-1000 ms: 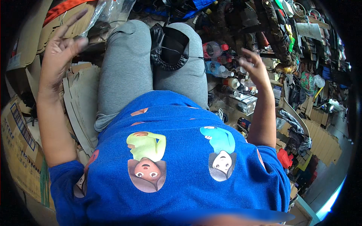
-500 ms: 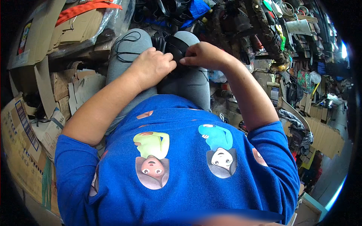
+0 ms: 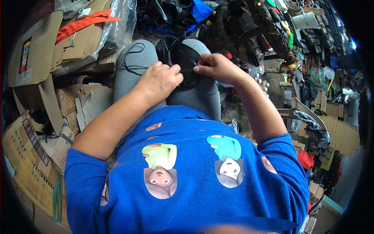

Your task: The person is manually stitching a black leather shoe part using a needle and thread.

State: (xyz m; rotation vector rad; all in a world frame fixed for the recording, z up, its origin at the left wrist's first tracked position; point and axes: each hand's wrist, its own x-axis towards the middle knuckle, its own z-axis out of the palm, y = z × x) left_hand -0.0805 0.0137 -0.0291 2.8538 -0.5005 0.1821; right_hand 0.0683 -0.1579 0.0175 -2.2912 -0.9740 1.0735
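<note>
A black item (image 3: 183, 54) with a rounded, shoe-like shape and a ribbed edge rests across my knees. Its exact kind is partly hidden by my hands. My left hand (image 3: 161, 79) is closed at its near left side, fingers curled in; what they grip is hidden. At the item's right side, my right hand (image 3: 217, 68) pinches thumb against forefinger, the tips close to the black surface. Whatever is in that pinch is too small to make out. A thin black cord (image 3: 132, 58) lies looped over my left knee.
Flattened cardboard (image 3: 87, 29) with an orange strap (image 3: 87, 22) is stacked at far left, above open cardboard boxes (image 3: 33, 156). A heap of black things (image 3: 167, 13) lies ahead beside blue plastic (image 3: 201, 13). Cluttered tools and goods (image 3: 307, 50) line the right side.
The view has shifted, so knees and hands sit slightly lower. My right hand's fingers have drawn into a closer pinch, and the item's ribbed edge now shows between my hands.
</note>
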